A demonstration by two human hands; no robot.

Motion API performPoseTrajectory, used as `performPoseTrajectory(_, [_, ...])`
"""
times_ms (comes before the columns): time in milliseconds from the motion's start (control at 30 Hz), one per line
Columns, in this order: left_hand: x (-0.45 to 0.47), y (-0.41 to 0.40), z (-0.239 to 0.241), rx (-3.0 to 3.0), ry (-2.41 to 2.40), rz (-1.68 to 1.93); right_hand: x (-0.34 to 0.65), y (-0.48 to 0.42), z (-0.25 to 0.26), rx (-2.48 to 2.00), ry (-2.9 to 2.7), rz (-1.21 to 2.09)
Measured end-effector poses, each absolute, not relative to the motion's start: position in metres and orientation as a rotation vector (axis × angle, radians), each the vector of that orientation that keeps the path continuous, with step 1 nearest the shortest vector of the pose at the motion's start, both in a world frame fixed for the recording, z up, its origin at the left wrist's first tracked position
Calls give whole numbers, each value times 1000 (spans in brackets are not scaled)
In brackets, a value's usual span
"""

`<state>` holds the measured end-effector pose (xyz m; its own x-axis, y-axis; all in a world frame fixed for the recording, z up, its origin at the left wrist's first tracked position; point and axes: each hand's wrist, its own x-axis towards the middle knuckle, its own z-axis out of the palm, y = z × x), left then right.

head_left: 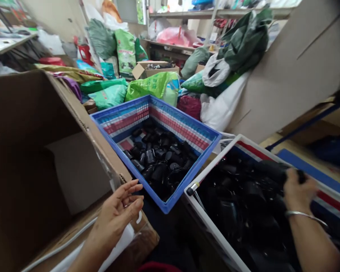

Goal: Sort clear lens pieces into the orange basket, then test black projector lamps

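Note:
My left hand (117, 211) hovers by the near corner of a blue crate (165, 206), palm inward. Its fingers are loosely curved and apart, with nothing in them. On the right, my right hand (300, 189), a silver bangle at its wrist, reaches over a white crate (215, 230) full of black parts. The fingers are closed around a black cylindrical part (271, 170), blurred by motion, near the crate's far side. Several smaller black cylindrical pieces (158, 153) lie heaped in the blue crate, which has a striped lining.
A large open cardboard box (65, 90) stands at the left, its edge against the blue crate. A tool with a silver tip (193, 188) rests on the white crate's rim. Behind are green bags (150, 87), a small box (155, 70) and shelves (183, 14). A cardboard sheet (288, 71) leans at right.

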<state>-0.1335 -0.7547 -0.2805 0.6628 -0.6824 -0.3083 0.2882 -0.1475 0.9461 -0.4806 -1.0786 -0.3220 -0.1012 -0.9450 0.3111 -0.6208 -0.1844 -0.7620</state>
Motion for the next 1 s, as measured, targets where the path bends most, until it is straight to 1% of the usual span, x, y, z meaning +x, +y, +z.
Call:
performPoseTrajectory(67, [-129, -751, -283, 1524, -296, -860, -445, -1091, -353, -2023, 1879, -1147])
performPoseTrajectory(100, [-127, -750, -284, 1535, -282, -863, -419, -1094, -368, -2125, 1855, -1095])
performPoseTrajectory(167, [-121, -749, -287, 1550, -262, -874, -356, -1089, -394, -2274, 1609, -944])
performPoseTrajectory(233, [-118, -748, -290, 1562, -245, -891, -284, -1073, -419, -2445, 1241, -658])
performPoseTrajectory(300, [-116, -747, -293, 1568, -204, -885, -216, -1051, -445, -2523, 989, -445])
performPoseTrajectory(367, [-117, -746, -294, 1563, -150, -865, -166, -1031, -468, -2554, 853, -257])
performPoseTrajectory(500, [-117, -738, -296, 1535, -74, -848, -125, -1019, -496, -2555, 768, 38])
performPoseTrajectory(633, [-115, -725, -301, 1497, -61, -863, -128, -1031, -491, -2505, 727, 144])
performPoseTrajectory(800, [-110, -711, -305, 1504, -139, -898, -150, -1024, -459, -2325, 654, 20])
performPoseTrajectory(900, [-109, -705, -307, 1485, -157, -937, -167, -1018, -426, -2149, 618, -96])
performPoseTrajectory(1000, [-111, -701, -309, 1440, -111, -930, -183, -1016, -377, -1998, 589, -180])
